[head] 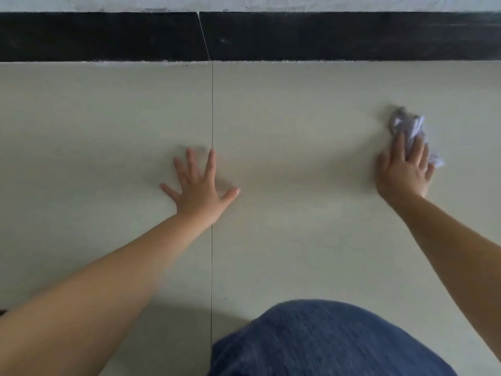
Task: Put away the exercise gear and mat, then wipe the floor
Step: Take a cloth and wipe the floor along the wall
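Note:
My left hand (pixel 199 185) lies flat on the pale tiled floor (pixel 292 126), fingers spread, holding nothing, right beside a thin grout line (pixel 212 109). Far to the right, my right hand (pixel 405 169) presses a crumpled white cloth (pixel 409 126) against the floor. The cloth sticks out beyond the fingertips and past the right side of the hand. No exercise gear or mat is in view.
A black skirting band (pixel 325 36) runs along the foot of the wall at the top, with pale wall above it. My knee in blue denim (pixel 325 340) fills the bottom centre. A dark sliver shows at the left edge.

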A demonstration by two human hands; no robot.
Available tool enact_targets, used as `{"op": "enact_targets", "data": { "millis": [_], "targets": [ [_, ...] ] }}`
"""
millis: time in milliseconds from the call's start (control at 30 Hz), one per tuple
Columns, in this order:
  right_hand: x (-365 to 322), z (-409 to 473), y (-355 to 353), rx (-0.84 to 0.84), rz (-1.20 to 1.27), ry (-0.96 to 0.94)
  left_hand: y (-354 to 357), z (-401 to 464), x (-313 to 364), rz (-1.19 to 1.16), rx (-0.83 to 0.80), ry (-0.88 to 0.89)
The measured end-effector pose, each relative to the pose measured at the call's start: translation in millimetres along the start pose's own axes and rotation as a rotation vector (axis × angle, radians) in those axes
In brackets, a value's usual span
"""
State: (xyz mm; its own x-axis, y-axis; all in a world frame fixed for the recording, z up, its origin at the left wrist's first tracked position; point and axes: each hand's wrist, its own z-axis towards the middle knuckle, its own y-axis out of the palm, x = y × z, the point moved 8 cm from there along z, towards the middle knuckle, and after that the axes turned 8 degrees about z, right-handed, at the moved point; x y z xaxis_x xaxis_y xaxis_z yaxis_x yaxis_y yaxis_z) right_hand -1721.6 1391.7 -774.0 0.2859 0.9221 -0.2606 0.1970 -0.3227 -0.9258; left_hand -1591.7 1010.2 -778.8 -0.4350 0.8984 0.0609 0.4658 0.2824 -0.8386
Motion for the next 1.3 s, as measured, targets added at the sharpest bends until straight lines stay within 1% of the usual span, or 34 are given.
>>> {"op": "enact_targets", "data": {
  "millis": [33,100,200,300,367,467,533,633,700,767,867,900,967,1033,1100,1167,1200,1233,1300],
  "targets": [
    [1,19,-6,0.006,0.030,0.118,4,-1,5,0.028,-0.065,-0.003],
    [-12,42,-5,-0.013,0.071,0.247,5,0,10,0.059,-0.166,-0.018],
    [-25,47,-1,-0.060,0.087,0.308,1,3,8,0.059,-0.266,-0.017],
    [-21,38,-2,-0.156,0.026,0.257,1,2,6,0.070,-0.317,0.005],
    [-24,29,0,-0.220,-0.006,0.211,1,1,7,0.088,-0.325,0.008],
    [-37,9,10,-0.273,-0.058,0.145,1,2,7,0.103,-0.330,0.009],
    [-45,-2,18,-0.336,-0.154,0.064,1,1,8,0.102,-0.343,0.013],
    [-54,-20,29,-0.493,-0.269,-0.115,2,3,9,0.084,-0.336,0.007],
    [-70,-40,28,-0.601,-0.259,-0.138,2,4,10,0.077,-0.339,0.017],
    [-95,-65,33,-0.647,-0.258,-0.144,2,2,11,0.067,-0.336,0.027],
    [-159,-105,58,-0.621,-0.339,-0.286,0,3,13,0.087,-0.348,0.038],
    [-184,-115,66,-0.586,-0.346,-0.342,-1,2,13,0.094,-0.353,0.037],
    [-229,-124,76,-0.471,-0.349,-0.468,-1,3,13,0.100,-0.353,0.036],
    [-259,-119,85,-0.359,-0.389,-0.631,1,4,13,0.113,-0.340,0.026],
    [-260,-108,98,-0.310,-0.371,-0.761,3,6,11,0.154,-0.301,0.011],
    [-247,-94,103,-0.347,-0.276,-0.836,4,8,10,0.172,-0.280,-0.007],
    [-235,-83,98,-0.353,-0.229,-0.832,2,10,10,0.177,-0.278,-0.008],
    [-219,-66,88,-0.324,-0.186,-0.791,1,10,11,0.185,-0.276,-0.004],
    [-165,-19,57,-0.212,-0.075,-0.608,1,8,10,0.187,-0.264,0.010]
  ]
}}
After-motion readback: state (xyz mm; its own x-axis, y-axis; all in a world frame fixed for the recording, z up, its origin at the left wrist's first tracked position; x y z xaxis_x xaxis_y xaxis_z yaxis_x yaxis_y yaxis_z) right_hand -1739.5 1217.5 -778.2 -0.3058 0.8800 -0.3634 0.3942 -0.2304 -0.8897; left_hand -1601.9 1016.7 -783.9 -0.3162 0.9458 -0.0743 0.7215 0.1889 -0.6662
